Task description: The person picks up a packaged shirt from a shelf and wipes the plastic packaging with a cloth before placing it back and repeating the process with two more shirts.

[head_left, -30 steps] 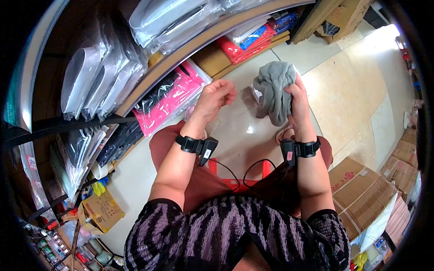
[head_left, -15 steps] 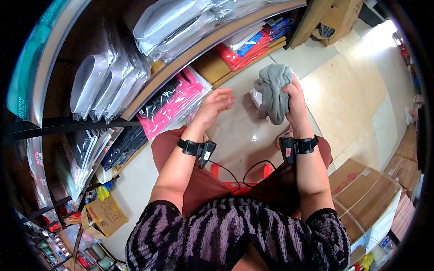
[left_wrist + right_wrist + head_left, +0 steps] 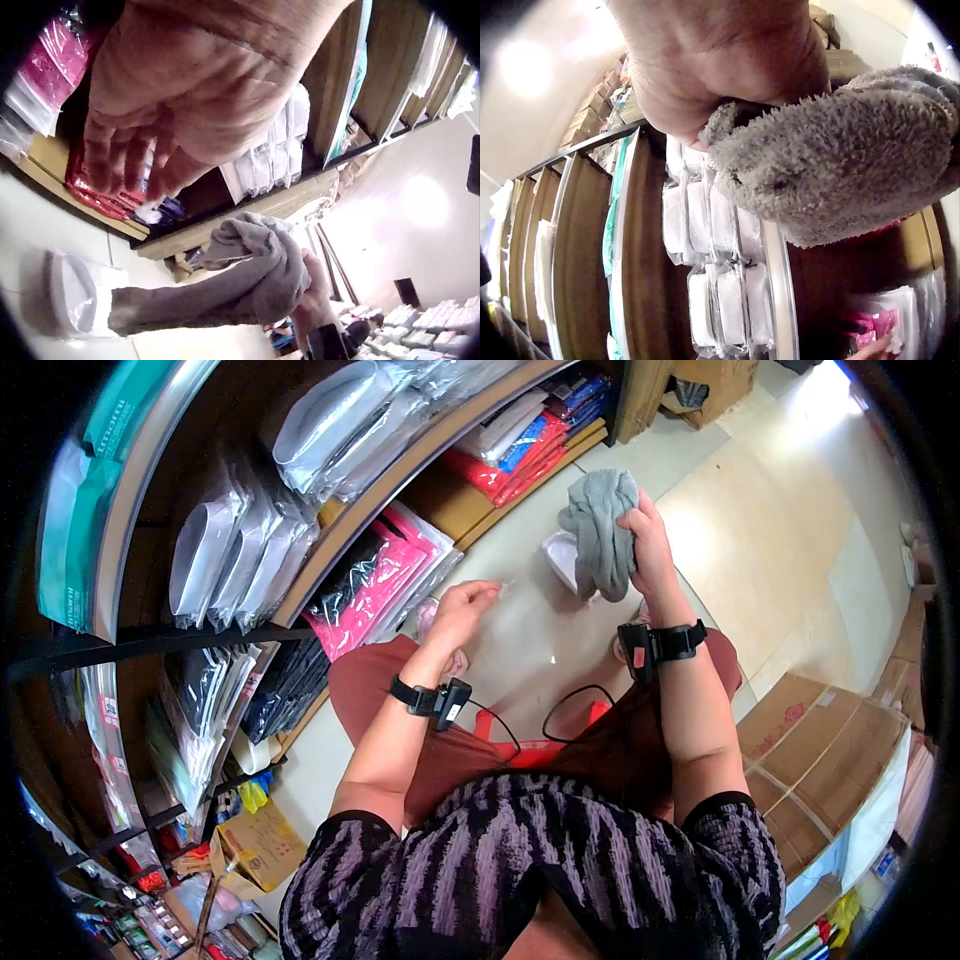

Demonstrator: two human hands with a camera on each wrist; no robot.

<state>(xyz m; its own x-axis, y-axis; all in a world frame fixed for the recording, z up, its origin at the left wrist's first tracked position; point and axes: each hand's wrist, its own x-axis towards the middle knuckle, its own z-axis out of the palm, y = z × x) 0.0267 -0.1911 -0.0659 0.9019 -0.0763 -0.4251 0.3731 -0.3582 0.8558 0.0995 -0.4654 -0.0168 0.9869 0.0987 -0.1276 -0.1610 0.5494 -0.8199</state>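
Observation:
A grey, fluffy cloth (image 3: 603,530) hangs in folds from my right hand (image 3: 652,550), whose thumb and fingers grip its right edge. The right wrist view shows the thick pile of the cloth (image 3: 840,157) below the palm. Lower and to the left, my left hand (image 3: 460,615) is apart from the cloth, thumb and fingertips brought together. A small, pale see-through scrap (image 3: 507,589) shows at those fingertips. Beyond them, a white item in clear plastic (image 3: 562,557) lies on the floor, partly hidden by the cloth.
Shelves at the left and front hold white items in clear bags (image 3: 240,550), pink packs (image 3: 385,580) and red packs (image 3: 515,465). A strapped cardboard box (image 3: 815,760) stands at the right, a smaller open carton (image 3: 262,848) at lower left. Beneath me is a red stool (image 3: 535,753).
My left fingers, spread half a second ago, have come together, and the hand has dropped slightly nearer my knees. My right hand keeps its grip, and more of the white item shows beside the cloth.

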